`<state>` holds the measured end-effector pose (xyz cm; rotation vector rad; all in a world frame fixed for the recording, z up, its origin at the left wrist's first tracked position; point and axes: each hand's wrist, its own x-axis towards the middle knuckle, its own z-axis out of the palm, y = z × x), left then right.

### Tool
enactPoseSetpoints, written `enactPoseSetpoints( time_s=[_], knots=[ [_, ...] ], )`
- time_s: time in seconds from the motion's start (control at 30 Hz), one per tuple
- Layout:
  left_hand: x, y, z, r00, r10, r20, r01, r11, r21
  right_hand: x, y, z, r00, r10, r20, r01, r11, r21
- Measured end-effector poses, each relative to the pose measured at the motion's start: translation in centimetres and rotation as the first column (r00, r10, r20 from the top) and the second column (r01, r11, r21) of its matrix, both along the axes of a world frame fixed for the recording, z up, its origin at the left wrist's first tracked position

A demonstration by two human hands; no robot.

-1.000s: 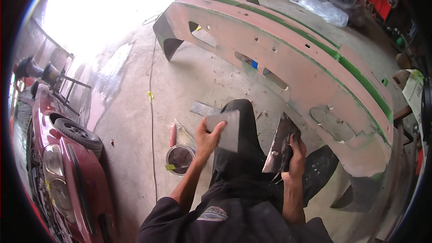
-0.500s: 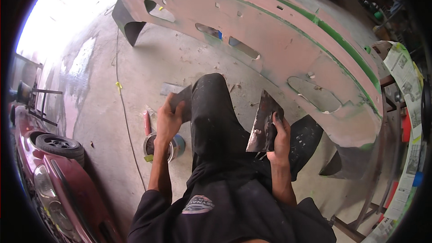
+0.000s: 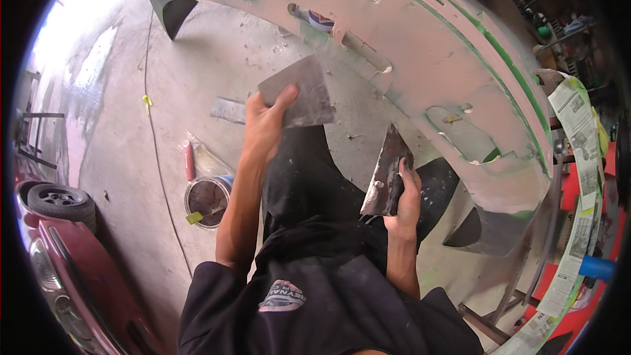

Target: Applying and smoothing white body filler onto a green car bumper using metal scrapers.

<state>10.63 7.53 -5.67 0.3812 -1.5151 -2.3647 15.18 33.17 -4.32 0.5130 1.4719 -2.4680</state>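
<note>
My left hand (image 3: 265,128) is closed on a thin grey rectangular spreader (image 3: 307,97), its thumb lying across the flat face. The spreader is above my left knee, apart from the bumper. My right hand (image 3: 409,202) grips a dark flat plate (image 3: 390,174), tilted over my lap, with pale putty (image 3: 374,189) along its left edge. In front of both hands a car bumper (image 3: 427,59), coated in pinkish filler or primer with green patches, curves from upper left to lower right. It has several cut-out openings.
By my left arm stands an open can (image 3: 209,202) with a red tube (image 3: 188,160) beside it. A cable (image 3: 156,151) runs along the concrete floor. At left are a maroon car bumper (image 3: 98,276) and a wheel (image 3: 59,202). Newspaper-masked trim (image 3: 572,171) curves along the right.
My left hand has moved forward and right with the spreader, from beside my knee to above it, turning its flat face into view. My right hand still holds the plate. The view has shifted slightly.
</note>
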Motion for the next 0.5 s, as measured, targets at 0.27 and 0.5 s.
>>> enactPoseSetpoints(
  time_s=[0.27,0.5],
  knots=[
    [-3.7,-0.8,-0.1,0.977,0.109,-0.183,-0.14,0.977,-0.164,0.2,0.3,-0.1,0.991,-0.13,-0.019,0.131,0.991,0.042],
    [-5.2,-1.2,-0.8,0.99,0.035,-0.139,-0.049,0.994,-0.098,0.2,-0.4,-0.2,0.991,-0.129,0.047,0.127,0.991,0.043]
  ],
)
